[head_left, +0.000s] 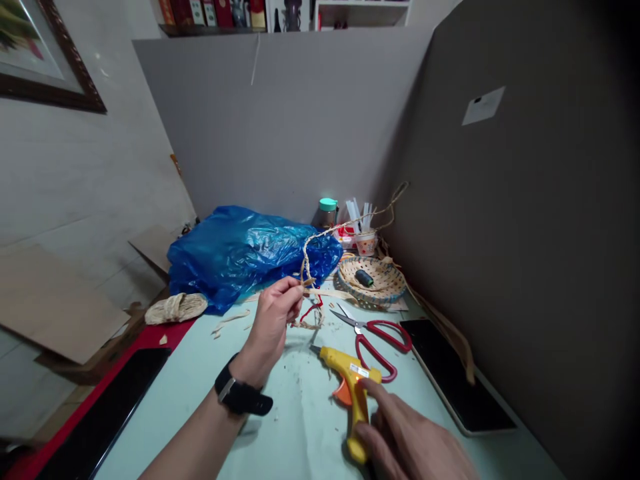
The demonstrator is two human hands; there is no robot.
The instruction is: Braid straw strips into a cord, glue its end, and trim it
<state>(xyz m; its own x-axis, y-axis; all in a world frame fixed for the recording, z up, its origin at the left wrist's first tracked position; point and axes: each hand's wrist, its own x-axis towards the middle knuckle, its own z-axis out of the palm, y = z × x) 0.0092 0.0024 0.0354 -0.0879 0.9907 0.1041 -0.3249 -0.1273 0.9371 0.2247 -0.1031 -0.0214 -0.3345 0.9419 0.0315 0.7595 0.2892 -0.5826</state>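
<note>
My left hand (274, 313), with a black watch on its wrist, pinches a braided straw cord (307, 257) near its lower end. The cord rises from the fingertips and bends off to the right in a long loop. Below the fingers, a red thread (313, 309) and a small loop of straw hang or lie close by; which, I cannot tell. My right hand (400, 427) is on a yellow glue gun (356, 373), index finger against its body and thumb at the handle. The nozzle points left, toward the left hand. Red-handled scissors (373, 333) lie open just behind the gun.
A blue plastic bag (245, 250) fills the back left. A woven basket (345, 277) holds a dark thread spool (365, 277). Behind it stand a cup (366, 244) of white sticks and a green-lidded jar (327, 212). Dark tablets flank the table; grey panels rise behind and right.
</note>
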